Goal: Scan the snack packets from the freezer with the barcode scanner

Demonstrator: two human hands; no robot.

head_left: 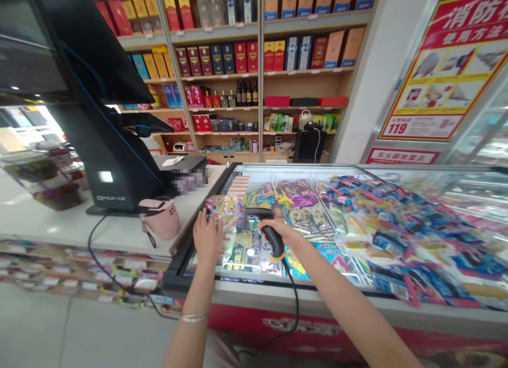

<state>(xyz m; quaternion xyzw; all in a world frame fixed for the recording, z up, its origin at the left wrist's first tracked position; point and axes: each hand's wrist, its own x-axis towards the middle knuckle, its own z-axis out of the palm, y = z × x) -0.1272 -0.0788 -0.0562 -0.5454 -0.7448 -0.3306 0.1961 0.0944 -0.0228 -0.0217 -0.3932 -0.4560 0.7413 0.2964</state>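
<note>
My right hand (280, 229) is wrapped round the handle of a black barcode scanner (274, 244) with yellow trim. The scanner's head is turned left, over the glass top of a chest freezer (313, 291), and its cable hangs down the front. At the left end of the freezer, my left hand (208, 235) has its fingers closed at the near-left edge of a shiny clear plastic packet (227, 207) with colourful contents. What exactly is inside the packet is too blurred to tell. The scanner head is close to the packet's right side.
Left of the freezer is a white counter (24, 220) with a black checkout terminal (115, 183), a pink cup (161, 219) and stacked tubs (55, 183). Many packaged ice creams (381, 225) show at the freezer's right. Shelves of boxed bottles (222, 58) line the back wall.
</note>
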